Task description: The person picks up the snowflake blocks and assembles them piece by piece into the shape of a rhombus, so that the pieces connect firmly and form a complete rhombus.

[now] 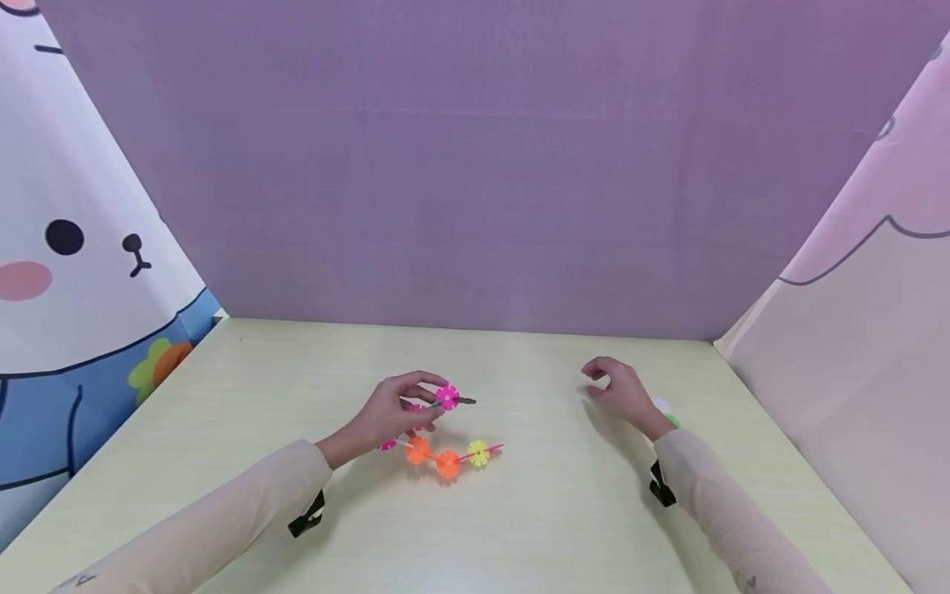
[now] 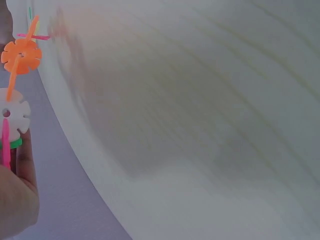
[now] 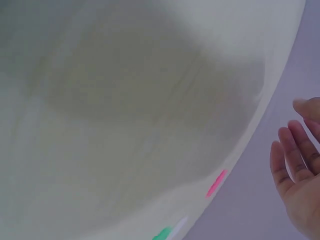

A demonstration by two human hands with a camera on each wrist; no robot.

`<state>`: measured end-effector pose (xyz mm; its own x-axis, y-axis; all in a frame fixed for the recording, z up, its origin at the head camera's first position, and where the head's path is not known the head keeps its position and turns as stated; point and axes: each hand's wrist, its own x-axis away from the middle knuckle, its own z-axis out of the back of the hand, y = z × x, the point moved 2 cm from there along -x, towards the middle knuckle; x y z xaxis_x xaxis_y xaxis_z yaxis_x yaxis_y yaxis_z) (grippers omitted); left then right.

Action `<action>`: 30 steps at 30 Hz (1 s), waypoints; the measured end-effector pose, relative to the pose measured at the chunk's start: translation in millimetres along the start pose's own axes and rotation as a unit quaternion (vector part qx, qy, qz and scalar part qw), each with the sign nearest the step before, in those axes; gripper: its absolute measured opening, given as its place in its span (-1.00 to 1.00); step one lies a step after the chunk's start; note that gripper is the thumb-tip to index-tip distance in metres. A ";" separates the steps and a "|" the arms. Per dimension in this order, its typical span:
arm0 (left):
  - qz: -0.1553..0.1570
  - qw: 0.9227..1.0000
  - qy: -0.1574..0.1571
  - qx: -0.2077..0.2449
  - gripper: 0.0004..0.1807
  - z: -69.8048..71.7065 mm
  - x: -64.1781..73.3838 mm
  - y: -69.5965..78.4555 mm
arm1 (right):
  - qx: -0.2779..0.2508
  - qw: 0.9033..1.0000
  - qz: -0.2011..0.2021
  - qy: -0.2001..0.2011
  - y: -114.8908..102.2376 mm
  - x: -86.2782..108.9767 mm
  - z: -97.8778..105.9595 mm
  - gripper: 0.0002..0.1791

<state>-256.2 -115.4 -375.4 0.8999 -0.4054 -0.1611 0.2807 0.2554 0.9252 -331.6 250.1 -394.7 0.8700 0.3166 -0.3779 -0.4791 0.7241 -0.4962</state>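
Backdrop: purple sheet, faintly creased, standing beyond the chain; top cut off by the frame.
Tabletop: pale, wood-grained, below the chain.
Side panels, two: printed, left of the chain with an animal face, right of it in pink and cream; both cropped.
Sleeves, two: beige cloth, nearer the viewer than the chain.
Left hand: at the chain's upper end, pinching a pink disc between thumb and fingers; mostly cropped in the left wrist view.
Right hand: well to the chain's right, fingers loosely bent, thumb apart; cropped in the right wrist view.
Chain: thin, plastic-looking notched discs in pink, orange, yellow and white, interlocked face-on and edge-on; partly hidden by the left fingers. Whether its lower run touches the tabletop cannot be told.
White piece, green piece: right of the chain, partly covered by the right wrist; shapes unclear.
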 end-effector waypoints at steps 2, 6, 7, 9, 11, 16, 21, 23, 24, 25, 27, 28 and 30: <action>0.000 1.000 0.000 0.000 -0.57 1.1 1.5 1.0 | 0.009 1.000 -0.012 -0.002 7.3 0.7 3.1 -0.74; 0.002 1.000 -0.001 -0.003 -0.57 1.8 1.4 0.3 | 0.024 0.999 -0.039 -0.015 22.9 -0.6 9.3 -0.74; 0.002 1.000 -0.002 -0.004 -0.57 1.9 1.2 0.0 | 0.026 0.998 -0.045 -0.019 25.9 -1.3 11.1 -0.74; 0.002 1.000 -0.002 -0.005 -0.57 2.1 0.6 -1.2 | 0.029 0.998 -0.057 -0.024 30.6 -2.6 15.0 -0.73; 0.001 1.000 -0.001 -0.006 -0.57 2.2 0.5 -2.1 | 0.032 0.997 -0.067 -0.028 33.9 -3.7 18.7 -0.73; 0.004 1.000 0.001 -0.007 -0.58 2.0 0.3 -2.2 | 0.042 0.993 -0.107 -0.042 42.7 -3.7 24.7 -0.73; 0.003 1.000 0.002 -0.007 -0.59 1.8 -0.7 -2.3 | 0.057 0.988 -0.134 -0.059 51.8 -3.5 26.6 -0.73; 0.000 1.000 0.001 -0.007 -0.59 2.0 -1.2 -2.6 | 0.067 0.987 -0.135 -0.062 54.1 -3.8 27.1 -0.73; 0.000 1.000 0.001 -0.006 -0.59 2.1 -1.2 -2.2 | 0.070 0.986 -0.137 -0.063 54.7 -4.0 27.3 -0.73; -0.002 1.000 0.000 -0.006 -0.58 2.1 -1.3 -2.0 | 0.073 0.985 -0.139 -0.066 55.2 -3.9 27.5 -0.73; 0.001 1.000 -0.001 -0.005 -0.58 2.0 -1.2 -1.6 | 0.077 0.984 -0.144 -0.072 55.2 -3.8 27.9 -0.73; 0.003 1.000 0.000 -0.005 -0.58 1.9 -1.1 -1.3 | 0.077 0.983 -0.145 -0.076 54.8 -3.6 28.0 -0.73; 0.002 1.000 -0.001 -0.003 -0.57 1.8 -0.4 -0.5 | 0.076 0.983 -0.149 -0.082 53.8 -3.2 28.3 -0.73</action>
<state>-257.3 -117.0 -375.2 0.9005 -0.4056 -0.1567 0.2788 0.2621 0.9239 -356.9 305.4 -398.1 0.9819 0.1634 -0.0959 -0.1890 0.8787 -0.4383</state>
